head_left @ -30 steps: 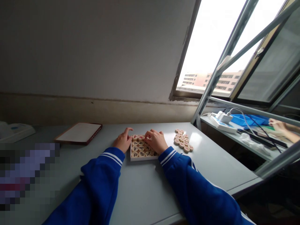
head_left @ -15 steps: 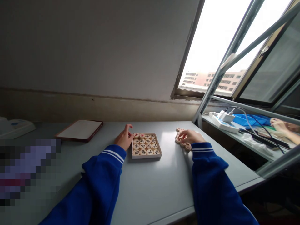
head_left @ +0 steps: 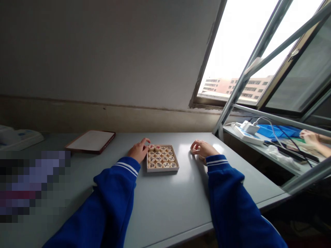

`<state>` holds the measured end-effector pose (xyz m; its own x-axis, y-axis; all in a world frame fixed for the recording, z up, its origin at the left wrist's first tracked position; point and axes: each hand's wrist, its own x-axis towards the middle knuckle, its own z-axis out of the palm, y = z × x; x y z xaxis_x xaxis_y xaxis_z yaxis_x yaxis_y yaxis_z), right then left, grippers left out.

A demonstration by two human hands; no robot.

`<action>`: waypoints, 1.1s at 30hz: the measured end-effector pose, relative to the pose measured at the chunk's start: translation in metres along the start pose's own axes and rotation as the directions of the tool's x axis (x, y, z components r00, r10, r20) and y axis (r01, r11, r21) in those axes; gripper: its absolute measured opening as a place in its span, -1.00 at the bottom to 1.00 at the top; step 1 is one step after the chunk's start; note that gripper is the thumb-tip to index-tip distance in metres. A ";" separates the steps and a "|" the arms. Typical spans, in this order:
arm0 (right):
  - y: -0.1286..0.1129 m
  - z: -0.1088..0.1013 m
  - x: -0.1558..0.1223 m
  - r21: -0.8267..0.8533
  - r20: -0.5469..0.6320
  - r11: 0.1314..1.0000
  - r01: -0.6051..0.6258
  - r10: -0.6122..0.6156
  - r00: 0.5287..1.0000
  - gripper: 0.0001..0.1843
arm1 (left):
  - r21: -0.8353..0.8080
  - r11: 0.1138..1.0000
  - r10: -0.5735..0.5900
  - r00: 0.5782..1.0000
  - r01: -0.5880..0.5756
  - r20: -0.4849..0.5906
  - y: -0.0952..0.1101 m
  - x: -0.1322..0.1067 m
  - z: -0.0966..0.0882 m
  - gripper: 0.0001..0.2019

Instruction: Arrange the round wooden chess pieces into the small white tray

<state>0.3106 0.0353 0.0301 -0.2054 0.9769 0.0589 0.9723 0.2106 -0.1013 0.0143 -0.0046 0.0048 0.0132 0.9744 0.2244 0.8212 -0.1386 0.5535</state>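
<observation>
Smooth grey desktop [head_left: 168, 203] fills the foreground, with twelve o'clock straight ahead of the person; two bright blue fabric sleeves [head_left: 111, 193] with white-striped cuffs reach over it. Near twelve o'clock lies a shallow, square, pale-walled box [head_left: 162, 169], holding round light-wood discs [head_left: 158, 159] in four rows of four, the two at its far left corner lettered in red and the others in black. Between eleven and twelve o'clock, just beside the box's left wall, the left hand [head_left: 139, 150] is loosely bent and grips nothing, its index finger raised. Toward one o'clock the right hand [head_left: 203, 148] curls palm-down over loose wooden pieces [head_left: 192, 151] on the desk, mostly hidden beneath it; whether its fingers are closed on one I cannot tell. Farther off, at eleven o'clock, lies a flat rectangular tray [head_left: 90, 141] with a dark reddish-brown rim and pale face. Past a grey metal frame [head_left: 232, 93], between one and two o'clock, are white plastic plugs [head_left: 250, 128] and a blue plastic tray [head_left: 281, 131], with another person's hand [head_left: 310, 137] at two o'clock. Behind everything stands a dull grey wall [head_left: 103, 51], with a bright window [head_left: 224, 51] at one o'clock
</observation>
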 end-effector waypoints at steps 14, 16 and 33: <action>-0.101 0.008 -0.005 0.196 -0.284 0.929 0.312 -0.251 0.926 -0.79 | -0.021 1.000 0.017 0.999 -0.016 0.039 -0.001 0.002 0.000 -0.79; -0.111 0.015 -0.007 0.144 -0.291 0.937 0.317 -0.266 0.919 -0.80 | -0.030 0.999 0.018 0.999 -0.017 0.032 -0.001 0.002 0.000 -0.79; -0.009 -0.004 -0.007 -0.148 -0.145 0.948 -0.281 0.260 0.954 -0.75 | -0.162 0.982 -0.119 0.987 0.101 -0.109 -0.005 0.000 0.008 -0.75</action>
<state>0.3039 0.0261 0.0344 0.0734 0.9820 0.1742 0.9961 -0.0806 0.0348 0.0142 -0.0026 -0.0042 -0.1467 0.9589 0.2427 0.7148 -0.0668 0.6961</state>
